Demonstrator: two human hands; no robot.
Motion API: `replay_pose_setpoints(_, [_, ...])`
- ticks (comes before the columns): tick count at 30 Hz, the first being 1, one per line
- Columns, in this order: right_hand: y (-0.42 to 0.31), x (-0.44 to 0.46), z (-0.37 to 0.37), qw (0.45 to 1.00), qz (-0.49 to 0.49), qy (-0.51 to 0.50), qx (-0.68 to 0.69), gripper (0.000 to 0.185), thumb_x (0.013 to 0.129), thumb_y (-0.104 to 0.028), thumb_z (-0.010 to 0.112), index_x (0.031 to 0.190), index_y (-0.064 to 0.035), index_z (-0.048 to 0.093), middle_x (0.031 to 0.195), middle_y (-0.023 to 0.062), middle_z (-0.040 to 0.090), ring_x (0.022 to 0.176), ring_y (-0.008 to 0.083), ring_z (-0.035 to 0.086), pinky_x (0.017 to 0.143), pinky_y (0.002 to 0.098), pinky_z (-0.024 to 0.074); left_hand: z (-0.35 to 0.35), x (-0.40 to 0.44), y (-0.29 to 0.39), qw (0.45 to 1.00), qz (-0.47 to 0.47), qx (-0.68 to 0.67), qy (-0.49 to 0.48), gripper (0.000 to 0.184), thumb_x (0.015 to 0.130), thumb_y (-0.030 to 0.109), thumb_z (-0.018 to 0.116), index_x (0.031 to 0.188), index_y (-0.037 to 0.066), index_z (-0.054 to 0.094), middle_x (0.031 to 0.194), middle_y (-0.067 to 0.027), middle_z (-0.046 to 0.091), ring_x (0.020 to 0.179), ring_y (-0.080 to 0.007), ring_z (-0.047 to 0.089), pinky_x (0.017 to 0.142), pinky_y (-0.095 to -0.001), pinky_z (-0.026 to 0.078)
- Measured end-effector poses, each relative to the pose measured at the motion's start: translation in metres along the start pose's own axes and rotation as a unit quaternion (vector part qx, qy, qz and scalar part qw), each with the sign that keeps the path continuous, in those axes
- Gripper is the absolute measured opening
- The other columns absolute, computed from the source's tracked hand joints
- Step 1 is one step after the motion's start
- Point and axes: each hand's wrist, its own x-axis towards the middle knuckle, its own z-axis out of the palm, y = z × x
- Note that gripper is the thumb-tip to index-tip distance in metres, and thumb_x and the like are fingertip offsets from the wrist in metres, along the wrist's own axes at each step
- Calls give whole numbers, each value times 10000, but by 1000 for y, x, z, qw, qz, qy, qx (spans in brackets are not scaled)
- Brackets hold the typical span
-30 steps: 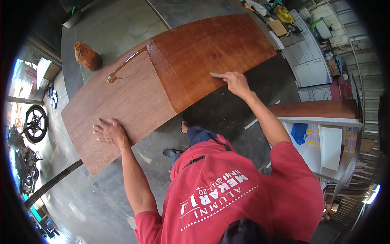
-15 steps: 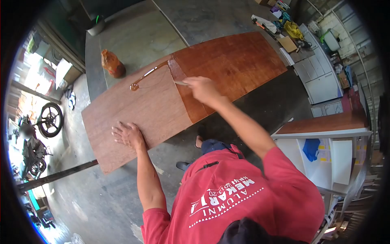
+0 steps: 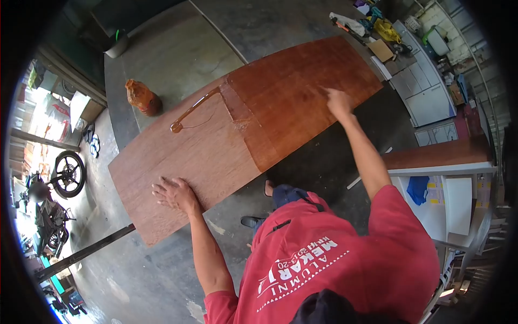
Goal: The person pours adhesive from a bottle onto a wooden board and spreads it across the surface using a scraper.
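A long plywood board (image 3: 210, 146) is bare and pale on its left part and coated reddish brown on its right. My left hand (image 3: 176, 194) lies flat on the bare part near the front edge, fingers spread. Over the coated part, my right hand (image 3: 340, 105) is closed round a thin flat spreader (image 3: 325, 90), mostly hidden by the fingers and blurred. A glossy brown streak of liquid (image 3: 199, 103) runs along the bare wood, ending in a small pool. Wet smears show at the border between both parts.
An orange-brown container (image 3: 143, 98) stands on the grey tabletop (image 3: 183, 48) behind the board. White cabinets (image 3: 426, 102) with tools and cloths are at right, near a white shelf unit (image 3: 458, 210). A motorbike (image 3: 51, 210) stands far left.
My right hand has swept right with the spreader, from the border of the coating across the coated part. My left hand stays flat on the board. The view has shifted slightly.
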Motion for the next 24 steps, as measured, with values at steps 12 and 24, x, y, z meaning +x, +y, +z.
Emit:
replay_pose_setpoints(12, [-166, 52, 46, 986, -148, -33, 65, 223, 953, -133, 586, 1098, -81, 747, 1018, 194, 759, 961, 400, 733, 820, 526, 576, -6, 0, 5, 1000, -9, -27, -1, 597, 960, 253, 565, 1529, 90, 486, 1655, -226, 349, 1549, -447, 265, 1248, -633, 176])
replay_pose_setpoints(24, [-280, 105, 110, 940, -319, -107, 53, 260, 825, -13, 626, 1041, -82, 752, 1013, 170, 761, 974, 411, 718, 835, 525, 568, -12, 3, 13, 1000, -16, -12, -9, 587, 939, 222, 586, 1502, 82, 493, 1646, -232, 350, 1542, -463, 274, 1238, -648, 193])
